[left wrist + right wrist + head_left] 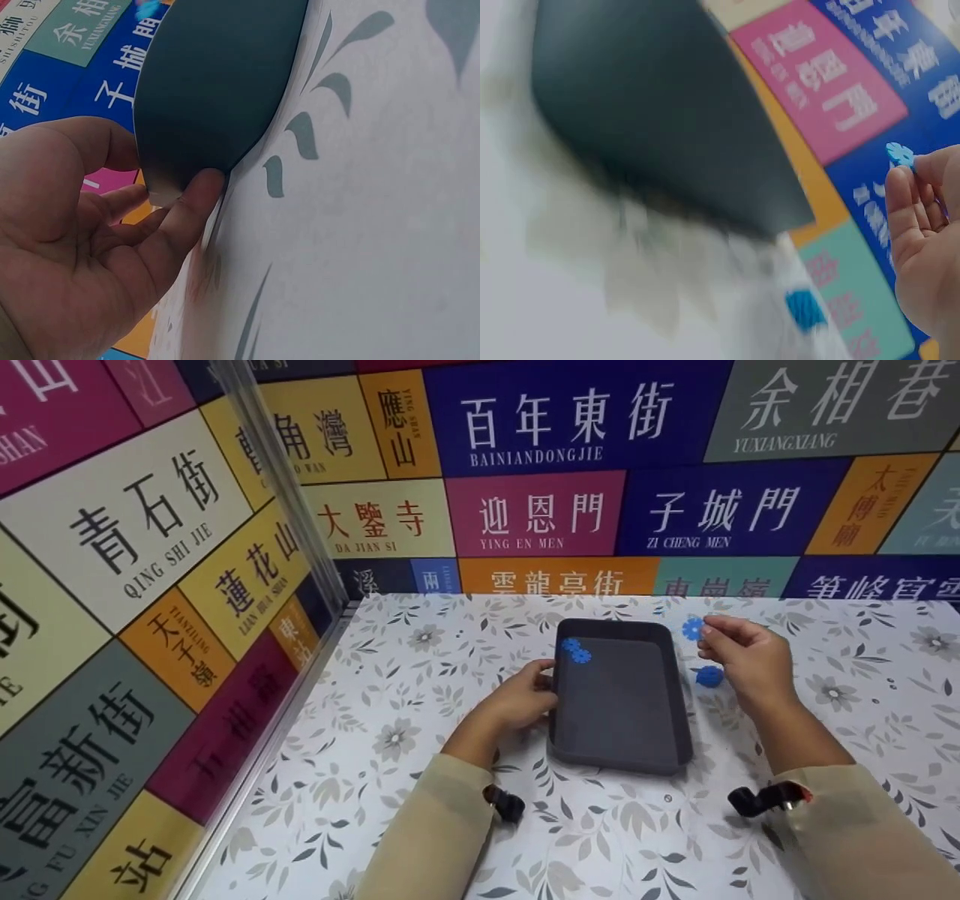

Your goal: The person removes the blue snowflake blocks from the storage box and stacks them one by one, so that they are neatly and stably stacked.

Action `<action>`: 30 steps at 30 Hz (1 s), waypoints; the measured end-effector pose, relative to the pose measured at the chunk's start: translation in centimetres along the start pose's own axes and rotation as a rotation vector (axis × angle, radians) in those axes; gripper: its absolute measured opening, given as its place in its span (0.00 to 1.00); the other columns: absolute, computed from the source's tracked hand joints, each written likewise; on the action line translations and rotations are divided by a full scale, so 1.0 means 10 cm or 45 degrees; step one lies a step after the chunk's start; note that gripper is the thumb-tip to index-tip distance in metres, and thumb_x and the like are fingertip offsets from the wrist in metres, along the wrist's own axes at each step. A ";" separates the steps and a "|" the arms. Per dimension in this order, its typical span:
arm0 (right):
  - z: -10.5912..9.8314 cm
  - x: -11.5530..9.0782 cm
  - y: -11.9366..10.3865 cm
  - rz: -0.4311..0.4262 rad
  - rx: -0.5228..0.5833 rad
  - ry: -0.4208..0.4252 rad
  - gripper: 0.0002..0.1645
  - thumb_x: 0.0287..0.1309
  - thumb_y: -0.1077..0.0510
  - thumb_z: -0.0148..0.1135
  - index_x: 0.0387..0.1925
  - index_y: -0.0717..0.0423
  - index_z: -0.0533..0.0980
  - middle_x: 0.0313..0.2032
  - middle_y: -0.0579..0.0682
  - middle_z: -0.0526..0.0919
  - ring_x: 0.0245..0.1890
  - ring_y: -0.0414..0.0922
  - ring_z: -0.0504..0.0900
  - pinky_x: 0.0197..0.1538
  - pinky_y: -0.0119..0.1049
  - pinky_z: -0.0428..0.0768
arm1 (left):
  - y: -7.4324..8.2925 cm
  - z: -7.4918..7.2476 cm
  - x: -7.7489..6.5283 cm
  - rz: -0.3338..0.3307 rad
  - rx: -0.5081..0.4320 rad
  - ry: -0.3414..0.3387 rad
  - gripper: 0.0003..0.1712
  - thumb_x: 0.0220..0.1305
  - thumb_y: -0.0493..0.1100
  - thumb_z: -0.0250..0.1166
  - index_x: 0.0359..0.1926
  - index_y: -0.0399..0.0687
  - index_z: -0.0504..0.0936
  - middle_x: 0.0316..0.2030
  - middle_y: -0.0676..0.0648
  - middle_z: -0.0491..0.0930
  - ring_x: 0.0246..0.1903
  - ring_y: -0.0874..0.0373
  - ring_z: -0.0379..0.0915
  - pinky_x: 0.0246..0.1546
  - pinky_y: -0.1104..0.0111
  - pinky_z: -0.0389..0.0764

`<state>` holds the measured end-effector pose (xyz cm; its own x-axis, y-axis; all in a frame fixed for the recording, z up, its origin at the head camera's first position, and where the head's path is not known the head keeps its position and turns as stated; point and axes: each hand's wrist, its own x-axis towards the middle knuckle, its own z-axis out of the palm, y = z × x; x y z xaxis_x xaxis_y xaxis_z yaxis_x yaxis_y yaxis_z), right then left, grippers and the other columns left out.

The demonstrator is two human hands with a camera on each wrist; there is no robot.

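Note:
A dark grey rectangular tray [619, 705] lies on the table in the head view, with blue snowflake-shaped discs [577, 651] at its far left corner inside. My left hand [525, 696] holds the tray's left side; in the left wrist view its fingers [199, 199] press the outer wall near the table. To the right of the tray, my right hand [754, 656] pinches a blue snowflake disc [691, 628] between thumb and fingertips, apart from the tray. That disc [900, 154] also shows in the right wrist view. Below it on the table sits a small blue clump [709, 676], perhaps more discs.
A white tablecloth [577, 832] with grey leaves and flowers covers the table. Behind stands a wall [540, 514] of colourful street-name panels. A clear upright edge [289, 480] and side panels [142, 660] border the left.

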<state>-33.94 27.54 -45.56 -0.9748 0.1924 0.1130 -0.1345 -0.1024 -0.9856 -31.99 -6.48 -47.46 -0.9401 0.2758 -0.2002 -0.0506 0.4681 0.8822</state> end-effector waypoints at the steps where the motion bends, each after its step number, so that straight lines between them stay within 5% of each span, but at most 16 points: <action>1: -0.08 0.00 0.02 0.022 -0.003 0.002 0.17 0.66 0.58 0.73 0.54 0.60 0.86 0.37 0.41 0.91 0.33 0.36 0.90 0.39 0.25 0.89 | 0.00 0.00 0.00 -0.001 -0.002 -0.002 0.43 0.67 0.39 0.60 0.82 0.55 0.63 0.72 0.40 0.77 0.66 0.48 0.77 0.57 0.57 0.86; 10: -0.47 0.07 0.14 0.201 -0.067 -0.001 0.13 0.68 0.57 0.72 0.52 0.54 0.88 0.37 0.35 0.91 0.32 0.34 0.89 0.39 0.25 0.89 | -0.02 -0.01 0.01 0.010 -0.082 -0.037 0.44 0.67 0.39 0.61 0.83 0.52 0.61 0.70 0.38 0.76 0.64 0.47 0.79 0.57 0.54 0.88; 17: -0.62 0.11 0.28 0.342 -0.478 -0.045 0.22 0.71 0.46 0.69 0.61 0.50 0.84 0.33 0.30 0.89 0.35 0.32 0.85 0.39 0.26 0.87 | -0.02 0.00 0.03 0.016 -0.068 -0.048 0.44 0.67 0.38 0.61 0.83 0.51 0.61 0.70 0.37 0.77 0.64 0.45 0.79 0.58 0.53 0.88; 30: -0.63 0.13 0.38 0.271 -0.602 -0.102 0.27 0.72 0.45 0.68 0.62 0.58 0.82 0.31 0.32 0.87 0.32 0.33 0.82 0.38 0.27 0.86 | -0.01 0.00 0.02 0.014 -0.081 -0.032 0.44 0.67 0.38 0.62 0.83 0.50 0.62 0.68 0.37 0.78 0.63 0.46 0.80 0.56 0.54 0.89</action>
<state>-34.59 33.56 -50.00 -0.9848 0.1382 -0.1051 0.1453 0.3244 -0.9347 -32.18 -6.47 -47.65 -0.9319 0.3024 -0.2001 -0.0620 0.4107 0.9096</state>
